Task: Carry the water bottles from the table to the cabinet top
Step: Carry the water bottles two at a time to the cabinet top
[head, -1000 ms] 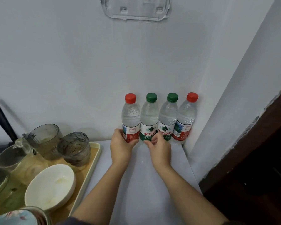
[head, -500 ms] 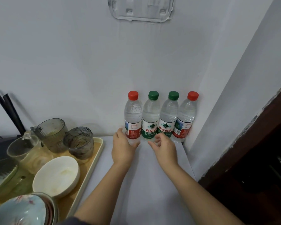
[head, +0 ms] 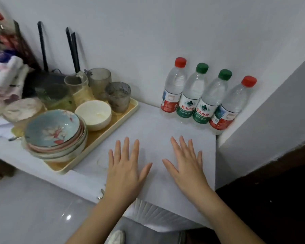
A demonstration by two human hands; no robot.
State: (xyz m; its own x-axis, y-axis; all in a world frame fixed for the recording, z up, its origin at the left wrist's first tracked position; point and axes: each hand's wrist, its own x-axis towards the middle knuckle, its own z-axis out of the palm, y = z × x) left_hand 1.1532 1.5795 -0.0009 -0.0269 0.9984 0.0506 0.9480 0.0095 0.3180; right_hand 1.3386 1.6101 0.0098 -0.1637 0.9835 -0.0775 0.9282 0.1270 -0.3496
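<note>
Water bottles (head: pixel 194 88): four clear plastic bottles, all capped, are seen standing upright in one row, each touching its neighbour.
First bottle (head: pixel 174 87): placed at the left end; red cap, red and white label.
Second bottle (head: pixel 192 98): green cap; green and white label printed with red Chinese characters.
Third bottle (head: pixel 211 101): green cap; the same green and white label is carried.
Fourth bottle (head: pixel 231 107): placed at the right end; red cap, red and white label with a blue patch; tucked into the corner of the white walls (head: pixel 148 41).
Placement: the row is set at the back of the white cabinet top (head: pixel 153 131), against the wall, and is slanted nearer towards its right end.
</note>
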